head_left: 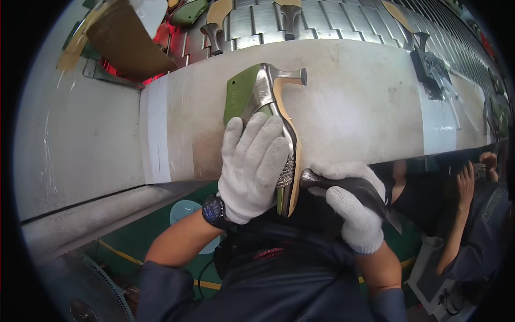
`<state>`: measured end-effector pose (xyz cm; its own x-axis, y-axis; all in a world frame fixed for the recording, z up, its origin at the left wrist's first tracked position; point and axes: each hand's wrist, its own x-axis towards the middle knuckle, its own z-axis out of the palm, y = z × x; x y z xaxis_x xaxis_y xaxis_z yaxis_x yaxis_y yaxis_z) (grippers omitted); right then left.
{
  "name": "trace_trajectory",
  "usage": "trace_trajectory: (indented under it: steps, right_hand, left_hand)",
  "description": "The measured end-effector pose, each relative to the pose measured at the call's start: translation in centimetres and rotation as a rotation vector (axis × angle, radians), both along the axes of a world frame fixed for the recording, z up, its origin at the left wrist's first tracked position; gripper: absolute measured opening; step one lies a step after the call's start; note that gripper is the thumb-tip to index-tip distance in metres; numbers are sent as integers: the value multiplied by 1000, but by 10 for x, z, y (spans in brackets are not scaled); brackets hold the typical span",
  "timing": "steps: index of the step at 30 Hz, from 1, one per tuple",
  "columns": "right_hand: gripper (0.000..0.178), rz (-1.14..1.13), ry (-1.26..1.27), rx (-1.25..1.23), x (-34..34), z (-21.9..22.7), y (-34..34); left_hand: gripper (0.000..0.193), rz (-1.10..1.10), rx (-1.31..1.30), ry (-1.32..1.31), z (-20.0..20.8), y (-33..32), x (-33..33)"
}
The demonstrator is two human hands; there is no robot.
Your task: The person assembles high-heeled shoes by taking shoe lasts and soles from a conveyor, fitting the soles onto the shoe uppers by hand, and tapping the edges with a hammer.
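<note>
With left hand (252, 166) holding shoe (264, 88) and right hand (359, 216) gripping black tool (351, 186), might scratch sparkly strap (286, 173) by slipping.

The cloth on my left hand (252, 166) and my right hand (358, 214) is knitted, matt and a little rough. On the shoe (289, 137), the back part (264, 88) looks silver and glossy like metal, the strap (286, 173) is rough and sparkling, and the sole (294, 196) is smooth and rather matt. The last (236, 99) seems to be green plastic, without much shine. My tool (358, 190) is dark and smooth, with shine like metal. My watch (213, 210) is glossy black. The bench (365, 96) looks matt and stained, the tape (440, 126) glossy, the slats (327, 20) polished metal.
</note>
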<state>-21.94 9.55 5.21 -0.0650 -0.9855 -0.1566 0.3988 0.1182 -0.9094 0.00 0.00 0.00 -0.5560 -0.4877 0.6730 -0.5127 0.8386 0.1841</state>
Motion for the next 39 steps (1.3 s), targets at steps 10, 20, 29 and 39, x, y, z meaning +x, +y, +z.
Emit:
trace_trajectory:
  steps: [10,20,29,39]
  right_hand:
    - [38,95,241,-134,-35,55,-41]
    - [21,671,616,-330,-23,71,-83]
    - [30,486,823,-407,-5,63,-44]
    - [32,255,199,-187,4,22,17]
  left_hand:
    - [48,61,-39,62,-1,2,-11]
    - [51,75,93,107,7,7,-3]
    - [39,59,106,126,2,7,-5]
    - [44,5,36,162,6,-2,-7]
